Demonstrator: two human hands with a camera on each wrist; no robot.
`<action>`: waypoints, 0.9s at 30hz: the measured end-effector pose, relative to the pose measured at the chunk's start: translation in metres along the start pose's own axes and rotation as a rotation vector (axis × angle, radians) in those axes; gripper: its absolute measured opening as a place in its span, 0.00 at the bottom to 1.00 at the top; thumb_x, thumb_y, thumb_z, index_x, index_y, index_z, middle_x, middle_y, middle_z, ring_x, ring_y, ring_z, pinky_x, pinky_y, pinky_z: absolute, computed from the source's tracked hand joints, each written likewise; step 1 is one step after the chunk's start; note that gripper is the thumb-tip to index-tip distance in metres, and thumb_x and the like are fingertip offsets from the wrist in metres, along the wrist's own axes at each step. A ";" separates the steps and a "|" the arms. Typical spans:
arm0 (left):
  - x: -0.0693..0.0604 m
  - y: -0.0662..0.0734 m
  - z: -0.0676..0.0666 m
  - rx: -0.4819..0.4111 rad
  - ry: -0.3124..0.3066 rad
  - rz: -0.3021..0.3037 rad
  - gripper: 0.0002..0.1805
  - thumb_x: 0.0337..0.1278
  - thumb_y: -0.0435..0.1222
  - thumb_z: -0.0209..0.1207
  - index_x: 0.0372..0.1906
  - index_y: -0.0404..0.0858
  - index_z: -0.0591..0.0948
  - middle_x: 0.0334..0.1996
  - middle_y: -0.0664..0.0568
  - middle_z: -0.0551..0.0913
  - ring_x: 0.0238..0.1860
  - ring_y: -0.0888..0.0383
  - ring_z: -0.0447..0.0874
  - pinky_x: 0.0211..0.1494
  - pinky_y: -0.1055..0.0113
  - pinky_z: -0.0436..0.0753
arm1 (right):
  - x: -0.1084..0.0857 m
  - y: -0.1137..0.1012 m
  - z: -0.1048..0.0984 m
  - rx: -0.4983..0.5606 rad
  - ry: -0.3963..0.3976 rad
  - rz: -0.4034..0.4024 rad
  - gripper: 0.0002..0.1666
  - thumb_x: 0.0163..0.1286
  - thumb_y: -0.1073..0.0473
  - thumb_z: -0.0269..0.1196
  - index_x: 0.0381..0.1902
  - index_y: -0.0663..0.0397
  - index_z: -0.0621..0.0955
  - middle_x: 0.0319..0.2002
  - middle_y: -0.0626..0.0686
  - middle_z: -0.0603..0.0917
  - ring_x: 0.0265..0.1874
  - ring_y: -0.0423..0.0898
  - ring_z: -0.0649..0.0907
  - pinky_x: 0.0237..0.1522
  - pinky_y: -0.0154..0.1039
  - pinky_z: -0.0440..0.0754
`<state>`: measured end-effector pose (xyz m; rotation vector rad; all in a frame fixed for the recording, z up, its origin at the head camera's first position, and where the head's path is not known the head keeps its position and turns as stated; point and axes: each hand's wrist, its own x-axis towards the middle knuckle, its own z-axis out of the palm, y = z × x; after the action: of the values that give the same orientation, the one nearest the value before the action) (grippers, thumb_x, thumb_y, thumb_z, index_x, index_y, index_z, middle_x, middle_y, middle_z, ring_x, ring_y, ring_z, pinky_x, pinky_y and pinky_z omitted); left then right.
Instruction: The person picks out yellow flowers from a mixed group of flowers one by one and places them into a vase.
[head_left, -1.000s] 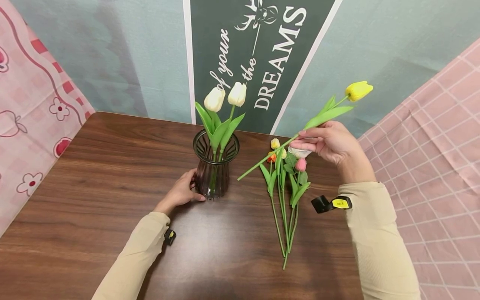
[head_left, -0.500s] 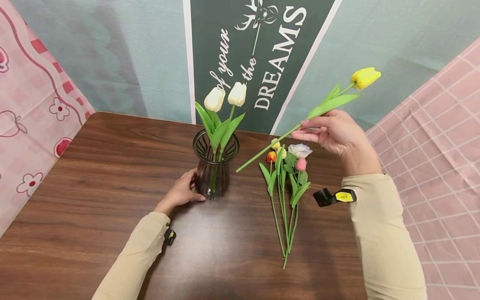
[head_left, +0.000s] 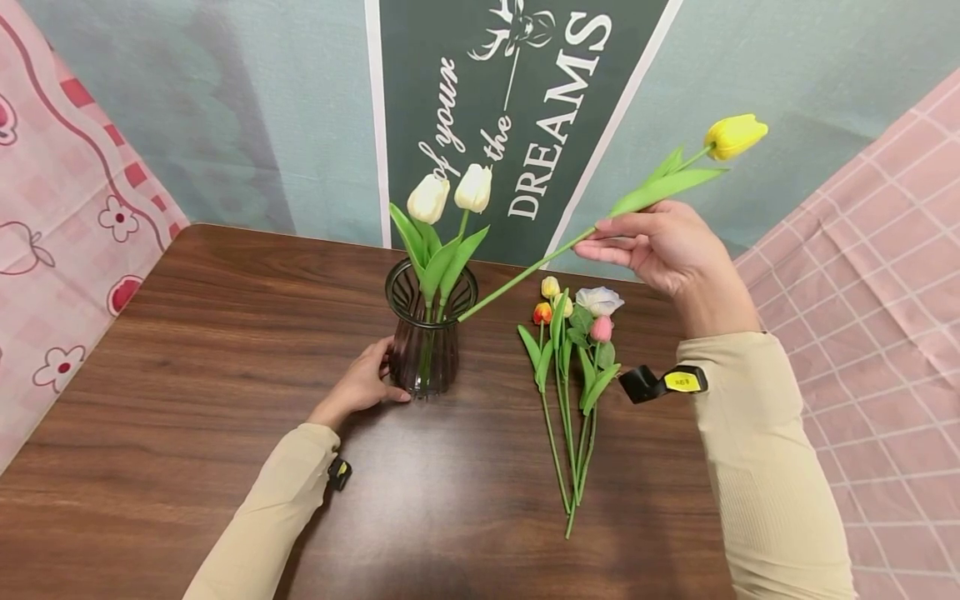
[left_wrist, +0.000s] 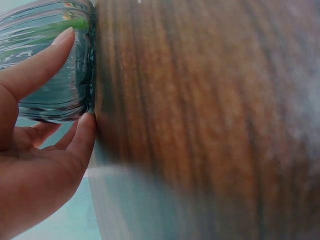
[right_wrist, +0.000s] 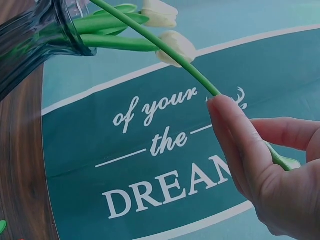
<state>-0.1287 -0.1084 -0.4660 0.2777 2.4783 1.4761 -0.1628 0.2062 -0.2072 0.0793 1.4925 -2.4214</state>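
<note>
A dark ribbed glass vase [head_left: 424, 358] stands upright on the table, holding two white tulips [head_left: 429, 198]. My left hand [head_left: 362, 379] grips the vase low down, the thumb [left_wrist: 37, 67] on one side and fingers round the other. In my right hand [head_left: 671, 250] a yellow tulip [head_left: 735, 137] is pinched by its green stem, its bloom tilted up to the right. The stem's lower end overlaps the right side of the vase's rim in the head view; I cannot tell whether it touches. In the right wrist view the stem [right_wrist: 165, 49] crosses in front of the white tulips.
Several more flowers lie on the wooden table [head_left: 225, 350] right of the vase: an orange tulip [head_left: 542, 313], a pink tulip [head_left: 602, 328], a pale open bloom [head_left: 598, 301] and small yellow ones. A printed cloth [head_left: 315, 125] hangs behind the table's back edge.
My right hand has risen with the yellow tulip, and the stem's lower end has moved up and left to the vase's rim. The left hand and vase stay put.
</note>
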 end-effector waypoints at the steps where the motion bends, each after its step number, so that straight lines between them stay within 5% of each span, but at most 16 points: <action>1: 0.000 0.000 0.000 0.003 0.000 0.005 0.50 0.30 0.26 0.72 0.64 0.27 0.58 0.57 0.32 0.64 0.57 0.40 0.65 0.58 0.56 0.70 | 0.000 0.000 0.001 0.004 0.002 -0.006 0.07 0.58 0.84 0.48 0.30 0.77 0.71 0.24 0.69 0.77 0.32 0.63 0.82 0.38 0.55 0.79; 17: 0.001 -0.001 0.000 0.027 -0.002 0.016 0.49 0.32 0.26 0.71 0.64 0.26 0.58 0.57 0.31 0.63 0.58 0.39 0.65 0.60 0.55 0.68 | 0.004 0.009 0.009 -0.026 0.018 -0.041 0.07 0.56 0.85 0.50 0.30 0.75 0.71 0.25 0.69 0.76 0.32 0.62 0.83 0.39 0.54 0.78; 27: 0.001 -0.004 0.000 0.019 -0.002 0.023 0.48 0.32 0.26 0.71 0.63 0.26 0.58 0.57 0.31 0.63 0.58 0.38 0.65 0.60 0.55 0.68 | 0.010 0.024 0.016 -0.094 0.010 0.008 0.05 0.58 0.83 0.51 0.31 0.75 0.70 0.27 0.69 0.77 0.32 0.60 0.83 0.40 0.52 0.79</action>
<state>-0.1295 -0.1100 -0.4691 0.3121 2.4967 1.4616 -0.1637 0.1795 -0.2225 0.0767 1.6044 -2.3445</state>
